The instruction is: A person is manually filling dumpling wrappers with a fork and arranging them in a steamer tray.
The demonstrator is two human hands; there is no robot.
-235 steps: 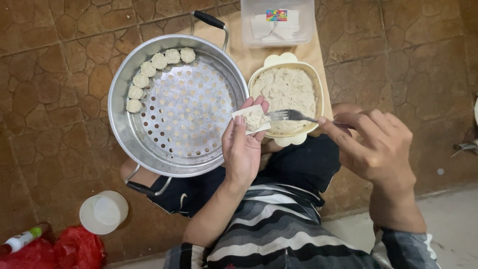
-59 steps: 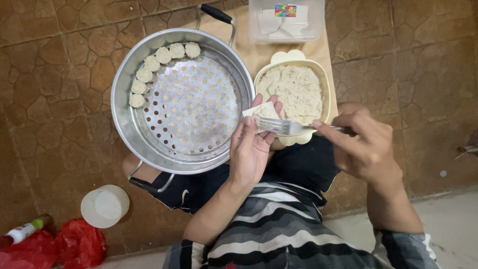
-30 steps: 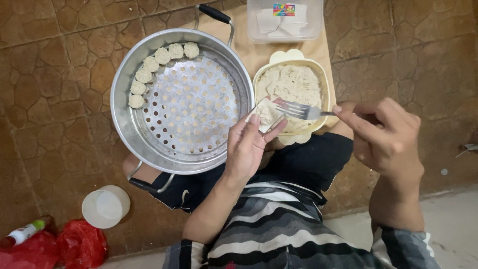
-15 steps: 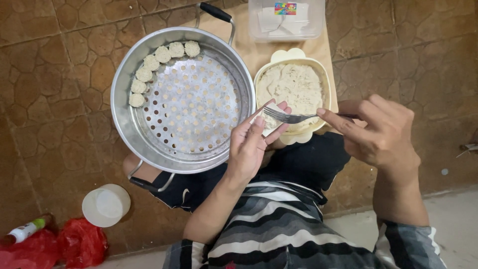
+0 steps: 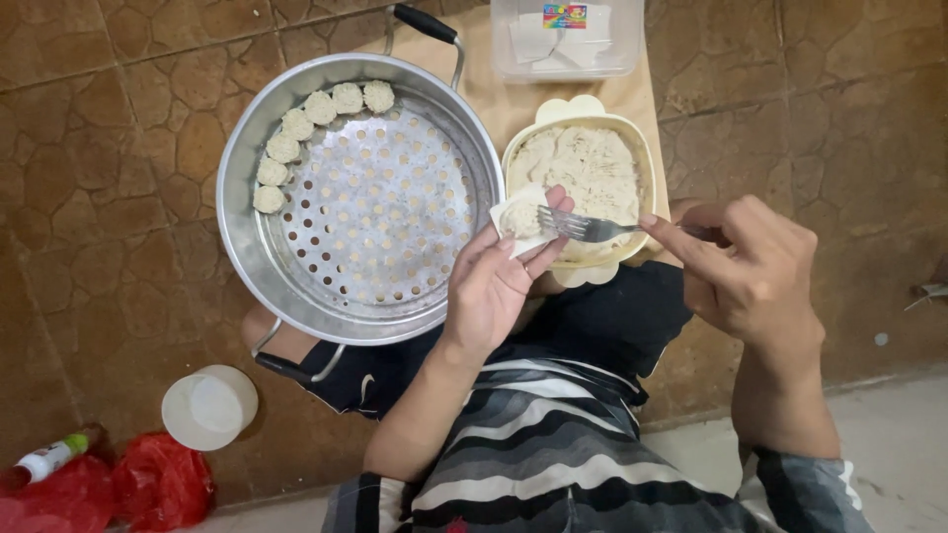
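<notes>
Dumpling wrapper (image 5: 521,219), likely thin, soft, tearable: cupped from beneath in left hand (image 5: 494,286); right hand (image 5: 755,271) pinching fork (image 5: 592,229), pressing filling.

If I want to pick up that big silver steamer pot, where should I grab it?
Grab the steamer pot by its two loop handles, one hand each: the far handle with the black grip, and the near handle by the knee. They stick out on opposite sides, so the pot would probably stay level, keeping the dumplings along the rim from sliding.
</notes>
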